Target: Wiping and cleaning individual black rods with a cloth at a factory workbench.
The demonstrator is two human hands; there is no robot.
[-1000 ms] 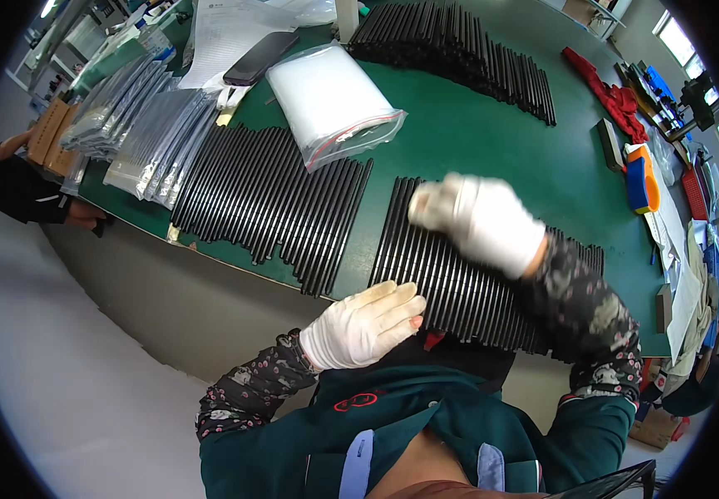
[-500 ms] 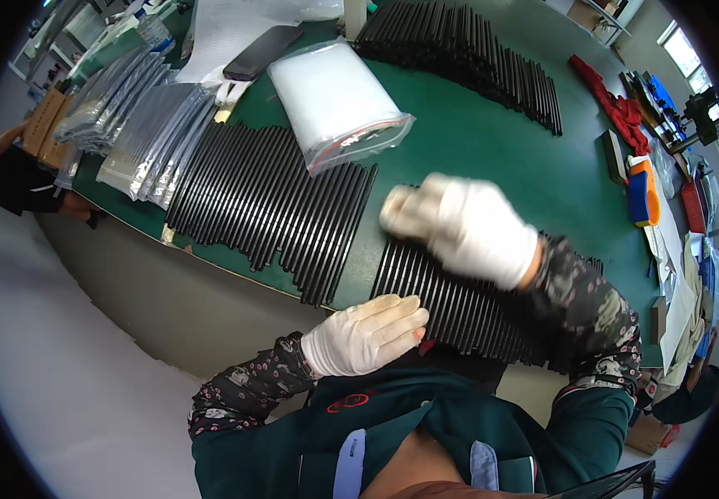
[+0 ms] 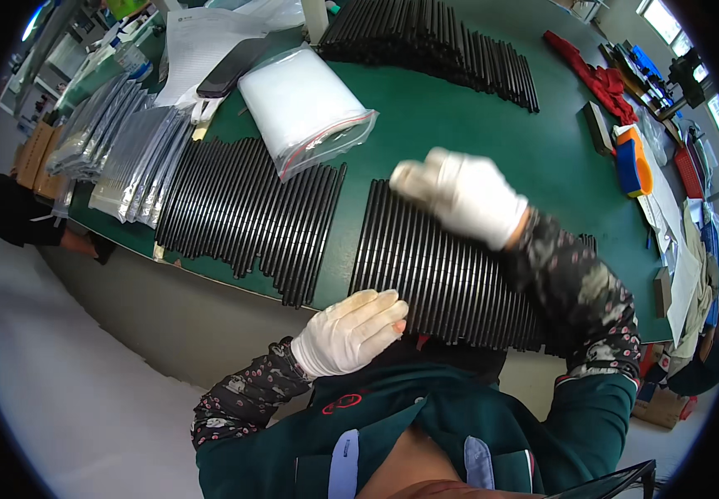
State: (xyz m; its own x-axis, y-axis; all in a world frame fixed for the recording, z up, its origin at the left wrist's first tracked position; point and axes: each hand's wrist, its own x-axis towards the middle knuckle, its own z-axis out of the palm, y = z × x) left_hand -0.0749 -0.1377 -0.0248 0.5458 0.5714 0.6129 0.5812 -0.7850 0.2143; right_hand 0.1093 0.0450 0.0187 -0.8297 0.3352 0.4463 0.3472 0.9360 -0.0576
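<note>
Slim black rods (image 3: 426, 258) lie side by side in a row on the green table in front of me. My left hand (image 3: 349, 333), in a white glove, is at the near left ends of this row with its fingers stretched out together. A bare fingertip shows through the glove. Over the far part of the same row is my right hand (image 3: 463, 195), also gloved in white. Motion smears its fingers, so their grip and any touch on the rods cannot be made out.
Another row of black rods (image 3: 251, 216) lies to the left, partly under a clear bag of white material (image 3: 309, 104). Beyond are a rod pile (image 3: 426, 41), a dark phone (image 3: 230, 66) and stacked plastic packets (image 3: 139, 158). Red cloth (image 3: 596, 83) and an orange-blue object (image 3: 632, 162) lie right.
The view has shifted a little. My right hand has moved away from me and slightly right over the rods, uncovering more of their far ends. My left hand stays near the same place.
</note>
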